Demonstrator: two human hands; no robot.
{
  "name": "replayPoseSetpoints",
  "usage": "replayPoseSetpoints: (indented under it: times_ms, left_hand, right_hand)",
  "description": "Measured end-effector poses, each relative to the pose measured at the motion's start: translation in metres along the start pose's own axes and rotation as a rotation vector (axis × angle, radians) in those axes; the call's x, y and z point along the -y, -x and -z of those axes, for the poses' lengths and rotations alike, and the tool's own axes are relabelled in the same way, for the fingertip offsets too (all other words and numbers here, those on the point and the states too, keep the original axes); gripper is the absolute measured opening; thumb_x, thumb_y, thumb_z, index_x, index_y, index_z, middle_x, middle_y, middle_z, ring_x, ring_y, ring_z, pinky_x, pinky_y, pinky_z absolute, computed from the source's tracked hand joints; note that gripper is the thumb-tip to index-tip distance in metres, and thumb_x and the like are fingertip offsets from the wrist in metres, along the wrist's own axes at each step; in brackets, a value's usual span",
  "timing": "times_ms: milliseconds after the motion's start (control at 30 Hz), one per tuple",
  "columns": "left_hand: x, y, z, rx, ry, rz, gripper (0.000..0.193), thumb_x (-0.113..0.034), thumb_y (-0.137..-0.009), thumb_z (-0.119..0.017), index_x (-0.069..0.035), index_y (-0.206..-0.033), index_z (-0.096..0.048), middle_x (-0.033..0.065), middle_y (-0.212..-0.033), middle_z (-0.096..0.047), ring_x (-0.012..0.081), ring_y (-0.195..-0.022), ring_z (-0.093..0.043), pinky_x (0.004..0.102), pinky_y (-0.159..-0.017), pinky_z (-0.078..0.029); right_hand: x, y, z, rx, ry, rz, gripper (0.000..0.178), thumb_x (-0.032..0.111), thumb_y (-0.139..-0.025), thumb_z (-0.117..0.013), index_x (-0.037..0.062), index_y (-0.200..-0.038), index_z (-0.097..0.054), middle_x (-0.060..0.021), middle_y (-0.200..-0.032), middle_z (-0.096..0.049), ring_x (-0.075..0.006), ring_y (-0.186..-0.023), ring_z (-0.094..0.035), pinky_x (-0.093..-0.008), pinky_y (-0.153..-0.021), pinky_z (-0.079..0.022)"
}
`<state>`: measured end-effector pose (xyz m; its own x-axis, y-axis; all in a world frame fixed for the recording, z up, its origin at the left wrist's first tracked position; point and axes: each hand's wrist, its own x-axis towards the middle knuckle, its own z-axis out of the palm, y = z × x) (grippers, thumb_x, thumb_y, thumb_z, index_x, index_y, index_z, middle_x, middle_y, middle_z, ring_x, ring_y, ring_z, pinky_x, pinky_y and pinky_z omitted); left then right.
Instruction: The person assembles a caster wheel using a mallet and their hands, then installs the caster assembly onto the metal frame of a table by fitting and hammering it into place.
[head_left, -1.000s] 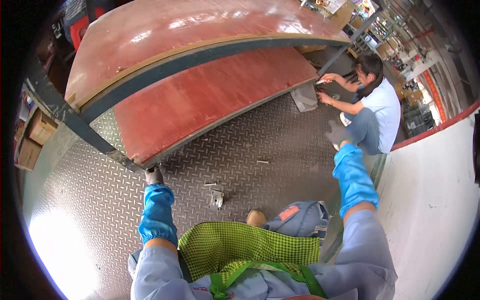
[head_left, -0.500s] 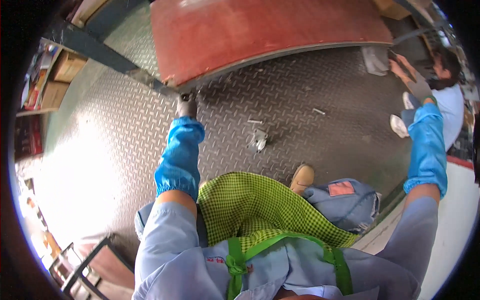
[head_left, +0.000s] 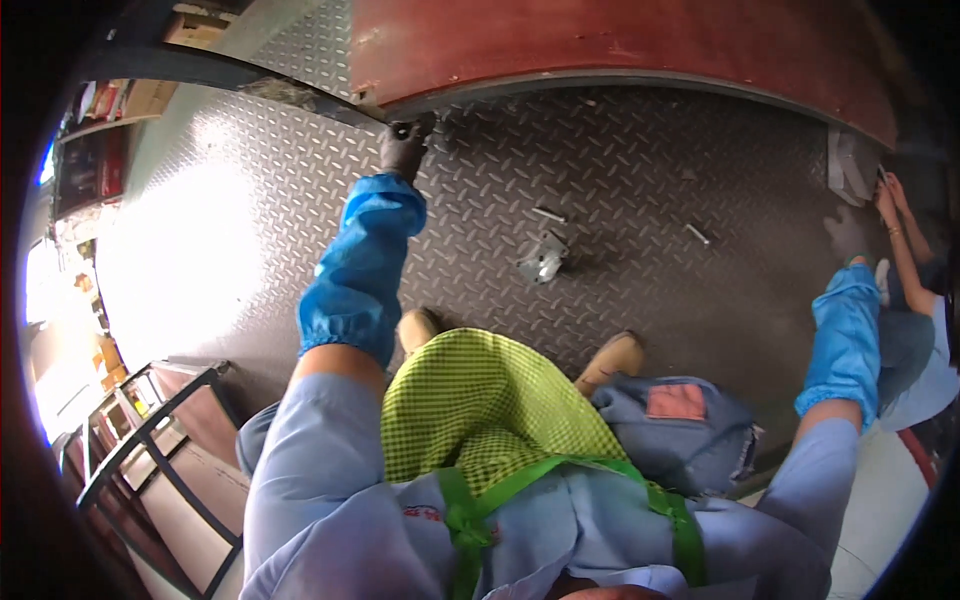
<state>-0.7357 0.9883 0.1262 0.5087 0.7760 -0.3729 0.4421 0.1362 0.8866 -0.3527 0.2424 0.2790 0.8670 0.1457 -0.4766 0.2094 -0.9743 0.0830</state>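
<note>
My left hand point(head_left: 405, 155), in a grey glove, is closed around the corner where a dark metal frame bar point(head_left: 325, 103) meets the red panel point(head_left: 620, 45). A small dark fitting with a round hole shows at its fingertips. On the right, my right hand point(head_left: 847, 233), also in a grey glove, reaches out over the floor with its fingers apart, holding nothing I can see. It is just below a pale grey block point(head_left: 848, 168) at the panel's right end. A silvery metal bracket point(head_left: 543, 258) lies on the floor between my arms, near one bolt point(head_left: 549, 213) and another bolt point(head_left: 697, 234).
A co-worker point(head_left: 920, 340) crouches at the right, with hands point(head_left: 890, 195) at the panel's right end. The floor point(head_left: 470, 260) is patterned metal plate. A black metal frame point(head_left: 165, 440) stands at the lower left. Shelves with boxes point(head_left: 150, 98) are at the upper left.
My view has shifted, so the panel and floor parts appear farther right. My left hand stays at the frame corner. My right hand has come lower, away from the co-worker's forearm.
</note>
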Motion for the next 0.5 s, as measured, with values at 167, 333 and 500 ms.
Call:
replayPoseSetpoints:
  times_ms: [167,333,500]
  left_hand:
    - [-0.010,0.021,-0.032,-0.014,-0.160,0.060,0.042,-0.032,-0.074,-0.071,-0.004,-0.102,-0.058,0.0080,-0.088,-0.064,0.0154,-0.077,-0.059,0.0294,-0.067,-0.047]
    - [0.005,0.007,-0.039,0.011,-0.352,-0.023,0.058,-0.042,-0.074,-0.066,-0.005,-0.116,-0.053,0.0164,-0.108,-0.060,0.0292,-0.104,-0.056,0.0336,-0.088,-0.043]
    - [0.039,0.003,0.083,-0.134,-0.436,0.004,0.063,-0.029,-0.079,-0.066,-0.001,-0.128,-0.038,0.0137,-0.094,-0.060,0.0182,-0.067,-0.057,0.0310,-0.054,-0.046]
  right_hand:
    - [-0.005,0.030,-0.006,0.066,-0.147,-0.179,0.062,0.036,-0.077,-0.059,0.0057,-0.129,-0.042,-0.0199,-0.118,-0.054,-0.0337,-0.104,-0.053,-0.0395,-0.085,-0.042]
    - [-0.040,0.017,0.014,0.094,-0.277,-0.233,0.063,0.035,-0.078,-0.059,0.0094,-0.132,-0.039,-0.0127,-0.094,-0.060,-0.0254,-0.063,-0.057,-0.0379,-0.055,-0.045]
    - [-0.006,-0.060,0.001,0.053,-0.510,-0.043,0.053,0.027,-0.082,-0.055,0.0188,-0.132,-0.039,-0.0060,-0.078,-0.053,-0.0162,-0.050,-0.045,-0.0319,-0.043,-0.036]
